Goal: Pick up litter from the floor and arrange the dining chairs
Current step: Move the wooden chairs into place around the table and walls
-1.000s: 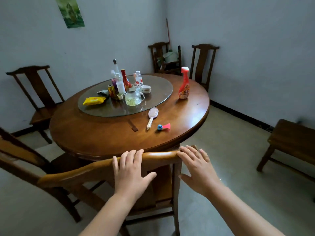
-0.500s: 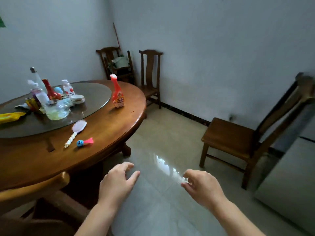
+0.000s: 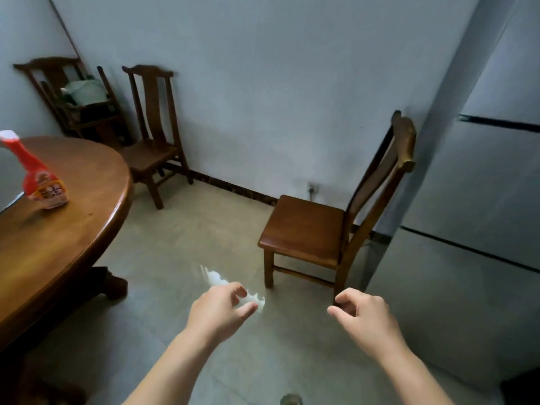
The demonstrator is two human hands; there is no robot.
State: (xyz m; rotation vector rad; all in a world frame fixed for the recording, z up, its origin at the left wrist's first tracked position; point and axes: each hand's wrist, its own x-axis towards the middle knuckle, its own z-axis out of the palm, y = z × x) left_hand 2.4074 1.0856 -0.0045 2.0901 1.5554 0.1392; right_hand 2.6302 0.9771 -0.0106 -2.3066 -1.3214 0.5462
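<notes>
1. Round table [image 3: 67, 229] sits at left, a red spray bottle [image 3: 41, 173] on it.
2. Stray chair [image 3: 330, 223] stands well apart from the table, its back near the fridge [image 3: 482, 200]; likely the next one to arrange.
3. Another chair [image 3: 152, 133] by the far wall.
4. Left hand [image 3: 219, 311] and right hand [image 3: 362, 314] are raised over the floor, fingers loosely curled, holding nothing.
5. To do it well: grip the backrest top with both hands, lift slightly, walk it to the table edge, seat facing in.
6. Small round thing on the floor [image 3: 290, 399], bottom edge; can't tell if litter.
</notes>
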